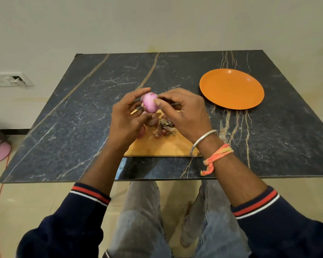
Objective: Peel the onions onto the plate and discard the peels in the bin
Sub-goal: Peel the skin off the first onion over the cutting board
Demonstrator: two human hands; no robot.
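Head view, item one: onion [149, 101], held in the air between both hands, above the far end of the cutting board [157, 147] and clear of it. We record it at the fingertips of the left hand [126, 121], which cups it from the left and from beneath, fingers curled round it and forefinger arched over its top. The right hand [185, 112] meets it from the right. Its thumb and forefinger are drawn together in a pinch against the onion's right flank, with the other fingers loosely bent behind. Both hands grasp the same onion.

Condition of the onion: small and rounded, with smooth pale pink-purple flesh over most of the visible face and a darker scrap at its lower left, near the left fingers. We cannot tell whether the pinch holds a strip of skin.

Item two: peels [164, 127], a brown and pinkish papery heap on the cutting board, just left of the right palm.
Item three: second onion [141, 134], only a pink edge showing on the board beneath the left hand.
Item four: plate [231, 89], orange and round, on the dark veined table [78, 120], to the far right of the hands and apart from the board.
Item five: silver bangle [201, 142] and orange thread band [217, 156], both on the right wrist.
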